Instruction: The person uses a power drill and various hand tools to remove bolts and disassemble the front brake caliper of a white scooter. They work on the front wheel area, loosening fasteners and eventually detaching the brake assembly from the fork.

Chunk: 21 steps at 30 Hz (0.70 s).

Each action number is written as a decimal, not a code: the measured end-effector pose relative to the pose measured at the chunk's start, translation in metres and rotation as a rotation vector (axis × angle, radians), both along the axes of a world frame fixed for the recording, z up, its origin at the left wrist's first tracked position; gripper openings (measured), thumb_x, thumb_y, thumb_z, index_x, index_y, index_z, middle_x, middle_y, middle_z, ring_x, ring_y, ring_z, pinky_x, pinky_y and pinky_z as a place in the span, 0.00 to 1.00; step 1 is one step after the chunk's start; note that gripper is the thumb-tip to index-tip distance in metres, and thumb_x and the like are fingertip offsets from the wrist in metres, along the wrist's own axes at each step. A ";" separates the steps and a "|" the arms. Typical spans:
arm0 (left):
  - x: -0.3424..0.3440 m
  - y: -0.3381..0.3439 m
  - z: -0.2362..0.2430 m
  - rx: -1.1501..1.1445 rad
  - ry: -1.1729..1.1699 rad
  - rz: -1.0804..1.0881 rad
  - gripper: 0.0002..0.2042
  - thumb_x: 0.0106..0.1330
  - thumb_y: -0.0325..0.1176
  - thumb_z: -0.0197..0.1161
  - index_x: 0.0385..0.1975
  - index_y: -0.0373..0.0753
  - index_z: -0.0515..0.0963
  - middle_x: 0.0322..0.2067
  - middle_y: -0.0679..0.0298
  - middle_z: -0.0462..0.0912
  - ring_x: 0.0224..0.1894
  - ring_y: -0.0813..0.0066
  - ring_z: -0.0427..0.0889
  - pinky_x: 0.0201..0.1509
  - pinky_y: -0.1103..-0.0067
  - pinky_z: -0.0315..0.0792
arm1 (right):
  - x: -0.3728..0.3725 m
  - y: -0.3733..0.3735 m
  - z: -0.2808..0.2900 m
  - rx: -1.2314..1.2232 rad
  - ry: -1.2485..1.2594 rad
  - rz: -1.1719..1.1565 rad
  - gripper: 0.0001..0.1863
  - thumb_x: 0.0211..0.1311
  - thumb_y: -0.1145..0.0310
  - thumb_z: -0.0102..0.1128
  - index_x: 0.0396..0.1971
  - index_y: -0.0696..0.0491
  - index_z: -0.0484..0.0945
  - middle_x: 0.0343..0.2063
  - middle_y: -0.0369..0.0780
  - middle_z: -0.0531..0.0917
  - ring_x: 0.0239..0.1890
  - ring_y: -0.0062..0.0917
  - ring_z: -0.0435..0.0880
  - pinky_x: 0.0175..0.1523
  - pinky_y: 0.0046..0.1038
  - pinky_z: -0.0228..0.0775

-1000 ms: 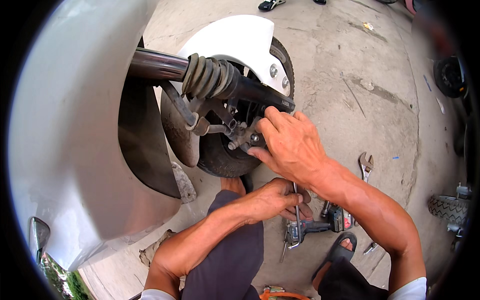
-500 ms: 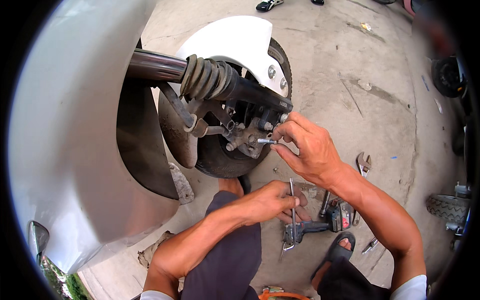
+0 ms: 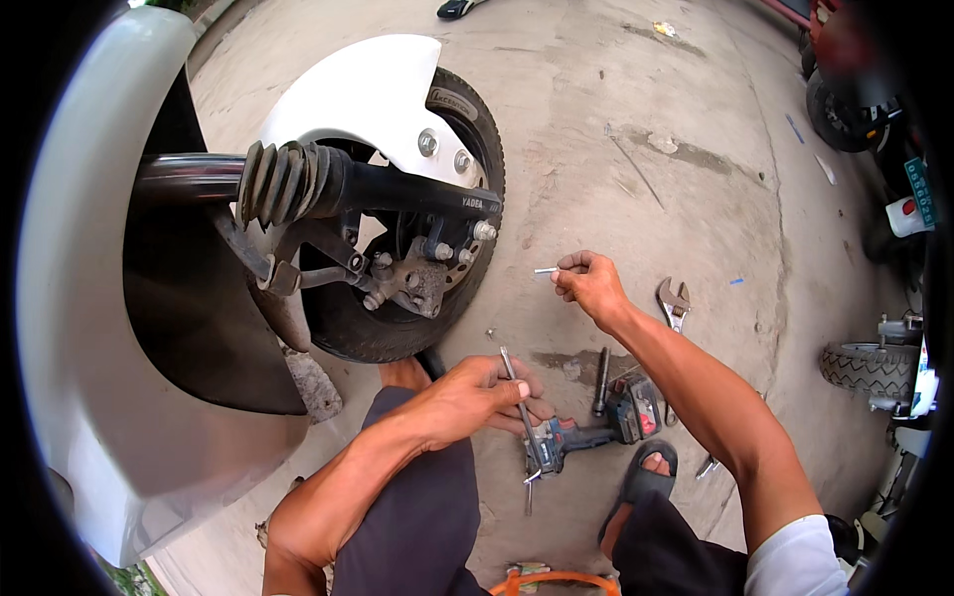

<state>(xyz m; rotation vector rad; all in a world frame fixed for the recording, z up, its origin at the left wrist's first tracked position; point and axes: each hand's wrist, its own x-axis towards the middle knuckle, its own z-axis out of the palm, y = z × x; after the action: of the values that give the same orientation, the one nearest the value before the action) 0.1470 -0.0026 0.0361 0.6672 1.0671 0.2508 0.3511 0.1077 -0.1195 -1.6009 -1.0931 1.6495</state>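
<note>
My right hand [image 3: 594, 290] pinches a small silver pin [image 3: 544, 270] between thumb and fingertips, above the concrete and right of the wheel. The pin points left, apart from the brake caliper [image 3: 407, 285] on the wheel's hub. My left hand [image 3: 475, 399] is closed around a slim metal rod tool [image 3: 510, 370], its thumb pressed on the shaft. Its lower end, close to the cordless power tool [image 3: 566, 442], looks bent or crossed; the exact kind is unclear. The front wheel's tyre [image 3: 482, 149] sits under a white fender [image 3: 348, 104], beside a black fork leg [image 3: 407, 189] with a ribbed rubber boot [image 3: 283, 184].
An adjustable wrench [image 3: 674, 303] and a dark socket extension [image 3: 602, 382] lie on the concrete near my right forearm. A silver body panel [image 3: 79, 348] fills the left side. Other vehicles' wheels [image 3: 870, 366] stand at the far right. Something orange [image 3: 556, 576] is at the bottom.
My right hand has drawn away from the caliper with the pin, which now stands clear of it. The view has shifted, so the wheel appears further left. My left hand keeps the rod tool.
</note>
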 end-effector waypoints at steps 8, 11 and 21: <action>0.001 -0.002 0.002 0.245 0.028 0.265 0.10 0.74 0.30 0.57 0.44 0.28 0.79 0.44 0.58 0.79 0.52 0.65 0.82 0.59 0.72 0.78 | 0.028 -0.055 0.053 -0.426 0.100 0.429 0.28 0.74 0.50 0.53 0.39 0.66 0.80 0.27 0.46 0.84 0.21 0.24 0.79 0.27 0.24 0.69; 0.007 -0.008 0.012 0.723 0.314 -0.055 0.07 0.71 0.27 0.61 0.44 0.35 0.83 0.45 0.61 0.77 0.50 0.70 0.79 0.54 0.75 0.75 | 0.021 -0.078 0.083 -0.631 0.510 0.325 0.25 0.75 0.52 0.54 0.41 0.65 0.79 0.32 0.46 0.85 0.22 0.20 0.76 0.26 0.24 0.66; 0.015 -0.040 0.058 1.286 0.504 -0.509 0.19 0.56 0.15 0.64 0.47 0.39 0.82 0.51 0.48 0.69 0.51 0.51 0.76 0.53 0.66 0.74 | -0.005 -0.068 0.105 -0.521 0.720 0.053 0.11 0.74 0.64 0.57 0.41 0.58 0.78 0.30 0.37 0.82 0.23 0.13 0.73 0.26 0.16 0.67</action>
<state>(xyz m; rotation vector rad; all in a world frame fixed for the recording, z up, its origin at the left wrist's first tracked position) 0.1622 -0.0430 0.0943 2.2117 1.0813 0.3173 0.3459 0.0397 -0.0141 -1.0678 -0.3483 2.4058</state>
